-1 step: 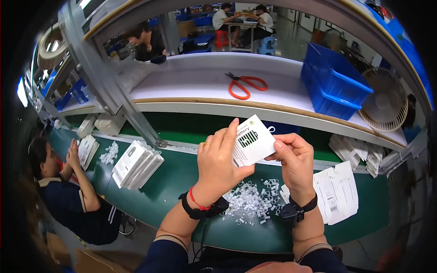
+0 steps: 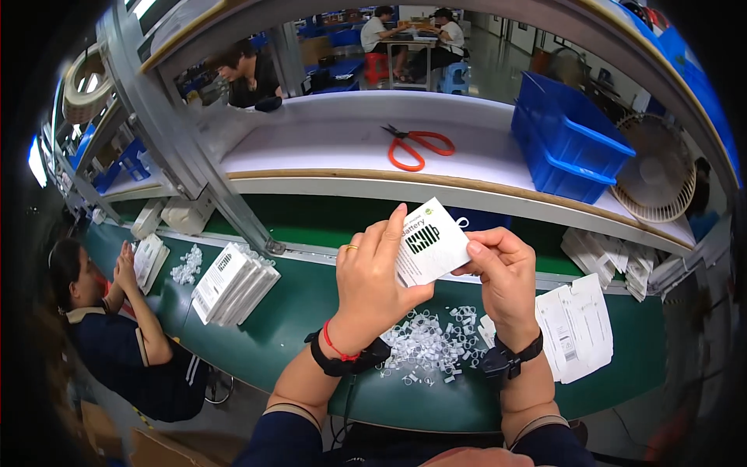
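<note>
I've got both hands, left (image 2: 372, 284) and right (image 2: 502, 272), pinched shut on a small white card (image 2: 426, 243); stacked blue bins (image 2: 572, 144) on the shelf, can't see inside.

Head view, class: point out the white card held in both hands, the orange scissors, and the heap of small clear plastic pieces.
White card (image 2: 429, 247), head view: on its printed face.
Orange scissors (image 2: 418, 146), head view: on the handles.
Clear plastic pieces (image 2: 426, 349), head view: middle of the heap.
</note>
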A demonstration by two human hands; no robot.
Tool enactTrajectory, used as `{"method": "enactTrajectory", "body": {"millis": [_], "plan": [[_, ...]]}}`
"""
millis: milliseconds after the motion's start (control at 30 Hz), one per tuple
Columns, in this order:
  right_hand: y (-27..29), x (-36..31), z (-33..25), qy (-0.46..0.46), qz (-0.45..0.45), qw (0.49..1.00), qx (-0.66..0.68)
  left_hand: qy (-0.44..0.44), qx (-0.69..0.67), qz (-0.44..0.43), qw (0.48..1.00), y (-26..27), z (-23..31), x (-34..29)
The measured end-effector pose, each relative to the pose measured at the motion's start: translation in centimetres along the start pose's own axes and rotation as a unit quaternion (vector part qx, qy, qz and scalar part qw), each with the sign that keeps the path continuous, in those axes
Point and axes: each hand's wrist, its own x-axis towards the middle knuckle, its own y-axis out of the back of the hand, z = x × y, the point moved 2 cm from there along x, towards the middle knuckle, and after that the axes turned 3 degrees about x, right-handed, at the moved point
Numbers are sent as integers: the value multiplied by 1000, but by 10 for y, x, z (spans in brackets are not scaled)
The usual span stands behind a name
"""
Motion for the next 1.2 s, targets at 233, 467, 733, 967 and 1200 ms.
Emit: {"method": "enactTrajectory", "body": {"millis": [233,467,733,967,1200], "plan": [[-17,-10,1,89,-58,992,-73,31,-6,12,999,3,-6,-5],[-18,-14,4,129,-20,966,-221,8,32,-3,999,14,0,-7],[-25,-24,-35,97,-138,943,-288,-16,123,-49,991,55,-20,-31],[-17,-34,-63,141,-65,936,-315,114,268,-33,956,162,-129,-51],[-18,-41,-67,138,-86,925,-344,312,220,-221,897,162,-221,-92]]}}
